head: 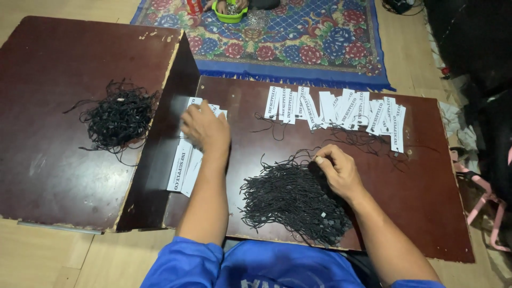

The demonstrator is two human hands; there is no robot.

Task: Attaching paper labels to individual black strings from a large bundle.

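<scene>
- The left hand [205, 129] lies flat, fingers spread, on a stack of white paper tags [188, 160] at the worktop's [426, 202] left edge.
- The right hand [337, 170] pinches one black string from the pile of black strings [290, 205] mid-worktop.
- More tags [341, 109] line the far edge.

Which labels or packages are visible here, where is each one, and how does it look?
Row of tags: far edge of dark board, white strips, black print, overlapping.
Tag stack: under left hand, white strips.
Can: top edge, on carpet, red cylinder.
</scene>
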